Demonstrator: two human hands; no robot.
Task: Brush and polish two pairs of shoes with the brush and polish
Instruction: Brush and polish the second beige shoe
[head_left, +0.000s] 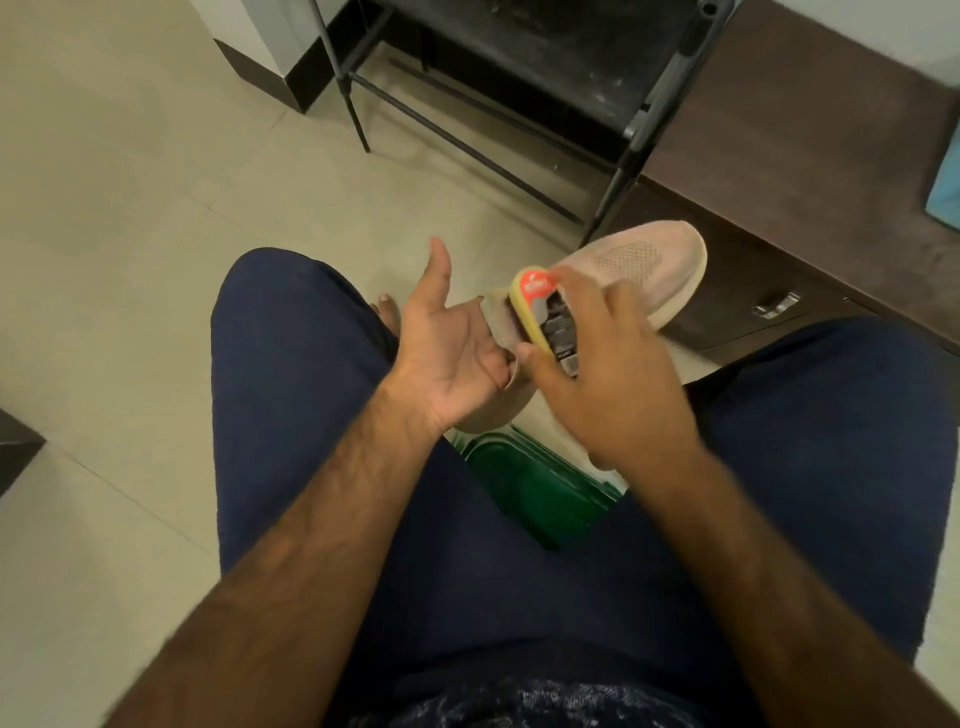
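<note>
Head view, left hand (447, 358) hooked inside shoe (639, 260), right hand (613, 379) gripping polish (535, 296)

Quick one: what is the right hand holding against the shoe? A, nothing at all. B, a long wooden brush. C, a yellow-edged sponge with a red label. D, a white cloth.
C: the right hand grips a yellow-edged sponge with a red label against the pink shoe, which the left hand holds at the heel end.

Polish sponge (540, 312) over pink shoe (639, 265)
</note>
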